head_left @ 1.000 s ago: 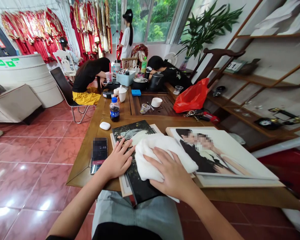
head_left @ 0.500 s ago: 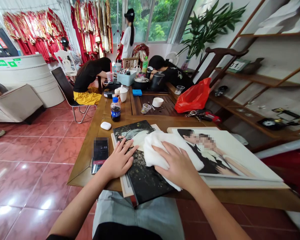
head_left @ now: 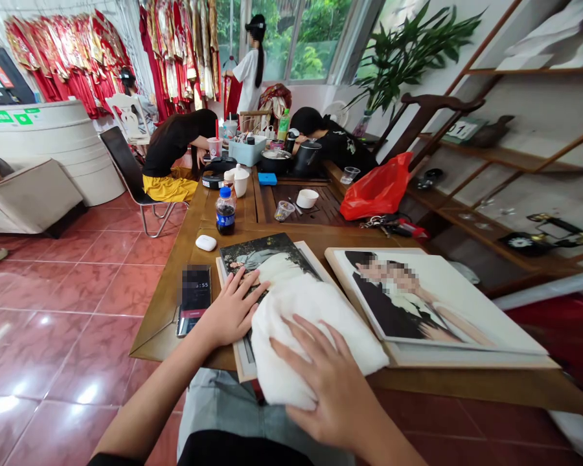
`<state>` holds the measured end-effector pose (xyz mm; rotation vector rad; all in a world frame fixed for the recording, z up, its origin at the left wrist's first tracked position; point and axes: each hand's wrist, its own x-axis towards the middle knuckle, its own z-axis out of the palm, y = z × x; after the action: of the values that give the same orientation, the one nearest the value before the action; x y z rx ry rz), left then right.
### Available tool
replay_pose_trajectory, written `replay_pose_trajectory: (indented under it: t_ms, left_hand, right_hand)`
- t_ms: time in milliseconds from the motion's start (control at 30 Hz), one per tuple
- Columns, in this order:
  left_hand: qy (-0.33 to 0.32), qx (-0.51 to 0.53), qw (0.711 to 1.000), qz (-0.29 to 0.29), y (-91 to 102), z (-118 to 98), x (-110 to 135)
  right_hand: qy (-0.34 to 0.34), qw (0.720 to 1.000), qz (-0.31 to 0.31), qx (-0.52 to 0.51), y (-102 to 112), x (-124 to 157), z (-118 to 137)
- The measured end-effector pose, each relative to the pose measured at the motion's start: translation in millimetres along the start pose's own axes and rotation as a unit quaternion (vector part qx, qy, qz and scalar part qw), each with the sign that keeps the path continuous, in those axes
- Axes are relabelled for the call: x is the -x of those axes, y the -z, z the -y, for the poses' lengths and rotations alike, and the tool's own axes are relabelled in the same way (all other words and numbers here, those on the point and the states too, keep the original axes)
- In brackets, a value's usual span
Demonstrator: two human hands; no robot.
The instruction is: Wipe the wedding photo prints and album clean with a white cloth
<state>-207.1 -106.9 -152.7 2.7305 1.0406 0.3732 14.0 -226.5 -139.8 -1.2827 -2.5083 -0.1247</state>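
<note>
A dark photo print (head_left: 267,255) lies on a pale board at the near edge of the wooden table (head_left: 168,298). My left hand (head_left: 230,310) rests flat on the print's left side, fingers spread. My right hand (head_left: 328,382) presses flat, fingers spread, on a white cloth (head_left: 311,317) that covers the print's lower half, close to the table's near edge. To the right lies a larger framed portrait (head_left: 432,301).
A phone (head_left: 195,299) lies left of my left hand. Beyond it are a white earbud case (head_left: 206,243) and a cola bottle (head_left: 225,211). Cups, a tea tray and a red plastic bag (head_left: 376,189) sit farther back. People are bent over the table's far end.
My right hand has dragged the white cloth down the print toward me, from its upper right to its lower half. My left hand has stayed in place.
</note>
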Motion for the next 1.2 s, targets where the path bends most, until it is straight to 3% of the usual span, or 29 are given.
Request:
replay_pose_trajectory:
  t_ms: [167, 400, 567, 900, 1200]
  left_hand:
    - [0.003, -0.008, 1.0, 0.001, -0.8, 0.2, 0.2]
    - [0.01, -0.003, 1.0, -0.003, -0.1, -2.3, 0.8]
    - [0.008, 0.001, 1.0, -0.003, 0.3, -2.3, 0.7]
    - [0.003, -0.005, 1.0, -0.014, -2.5, 0.0, 1.6]
    - [0.002, 0.003, 1.0, -0.009, 0.0, -1.0, 0.8]
  right_hand:
    - [0.024, 1.0, -0.016, 0.001, 0.5, 7.3, 0.1]
    - [-0.053, 0.993, -0.064, 0.083, 2.2, 28.0, -34.1]
    - [-0.069, 0.993, -0.022, 0.096, 2.0, 23.9, -43.7]
    - [-0.114, 0.984, 0.128, 0.041, 4.5, -60.1, -78.4]
    - [-0.136, 0.982, 0.127, 0.026, -10.4, -127.2, -109.5]
